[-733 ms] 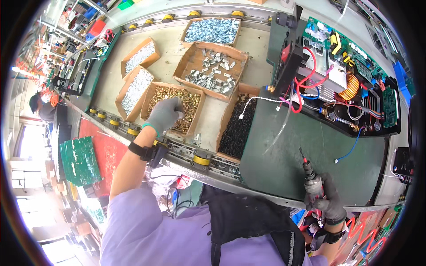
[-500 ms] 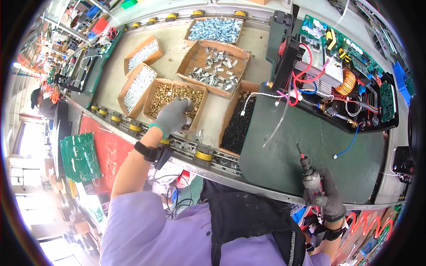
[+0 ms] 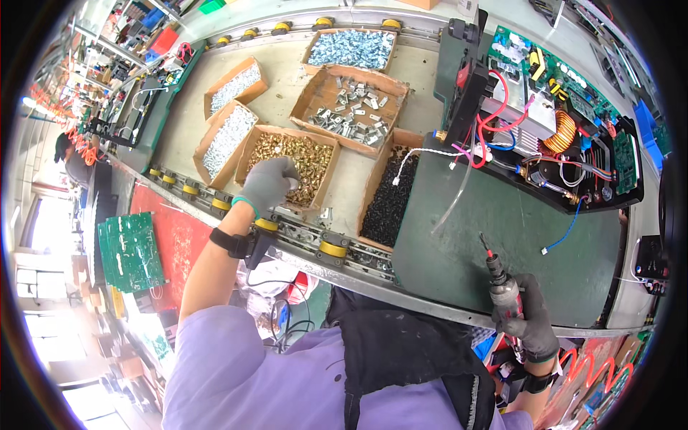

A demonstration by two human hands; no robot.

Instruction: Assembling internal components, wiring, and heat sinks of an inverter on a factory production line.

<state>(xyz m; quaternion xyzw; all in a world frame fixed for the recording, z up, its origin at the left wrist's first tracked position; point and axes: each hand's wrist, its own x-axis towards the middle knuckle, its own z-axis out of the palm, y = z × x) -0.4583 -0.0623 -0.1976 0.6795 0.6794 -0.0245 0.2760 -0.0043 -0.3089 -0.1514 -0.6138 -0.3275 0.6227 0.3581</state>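
My left hand (image 3: 269, 185), in a grey glove, is over the near left part of a cardboard box (image 3: 329, 178) of brass-coloured screws (image 3: 307, 156). Its fingers are curled together; what they pinch, if anything, is hidden. At the lower right my right hand (image 3: 534, 324), gloved too, is wrapped round an electric screwdriver (image 3: 507, 295). The bit points up and away over the dark green mat (image 3: 459, 265). Beyond it stands an opened electronic unit (image 3: 532, 107) with circuit boards, a copper coil and loose red, white and blue wires.
Around the brass screws stand boxes of black screws (image 3: 389, 204), metal clips (image 3: 351, 115), bluish metal parts (image 3: 351, 49) and small silvery parts (image 3: 228, 143). A roller rail with yellow wheels (image 3: 332, 249) runs along the near edge. Green boards (image 3: 132, 251) lie at left.
My left hand has drawn back toward me and to the left within the box of brass screws, its fingers more curled. My right hand still holds the screwdriver almost in the same place.
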